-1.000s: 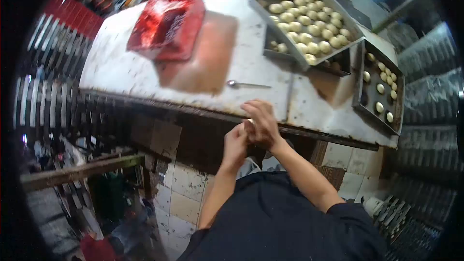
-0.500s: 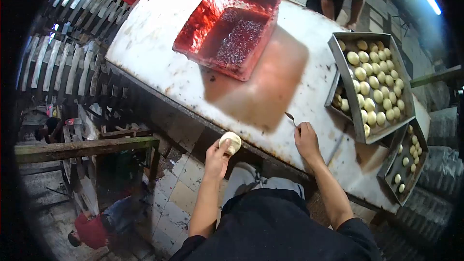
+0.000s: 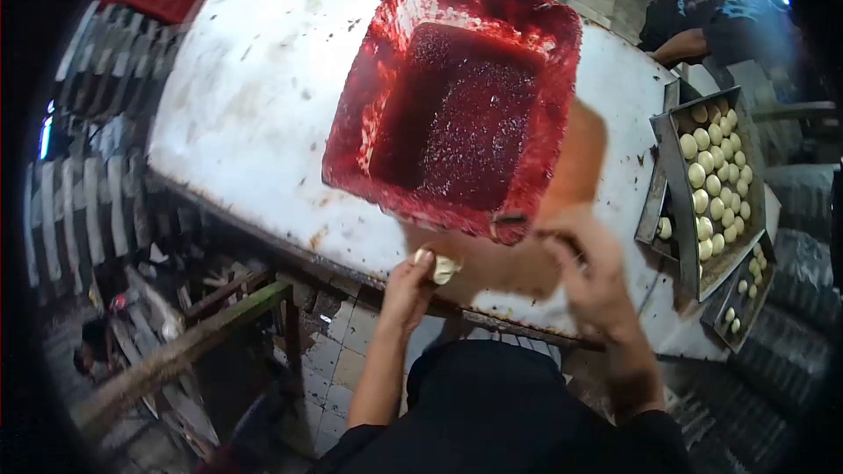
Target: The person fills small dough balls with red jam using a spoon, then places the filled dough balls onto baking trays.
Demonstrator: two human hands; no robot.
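The left hand point(image 3: 406, 291) was curled around a small dough ball point(image 3: 442, 268) at the near edge of the white table point(image 3: 255, 105), just below the red tub point(image 3: 457, 105) of jam. The dough looked soft, light and easy to squash, so cupping it gently from below seemed best. The right hand point(image 3: 597, 276) was blurry beside the tub's near corner, and I could not tell if it gripped anything.

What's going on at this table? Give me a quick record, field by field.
Left hand: holds a flattened dough piece at the table edge
Right hand: blurred, by the near rim of the red tray; grip unclear
Red tray: holds dark red filling
Metal trays: stacked at right, with dough balls
Table: white, worn
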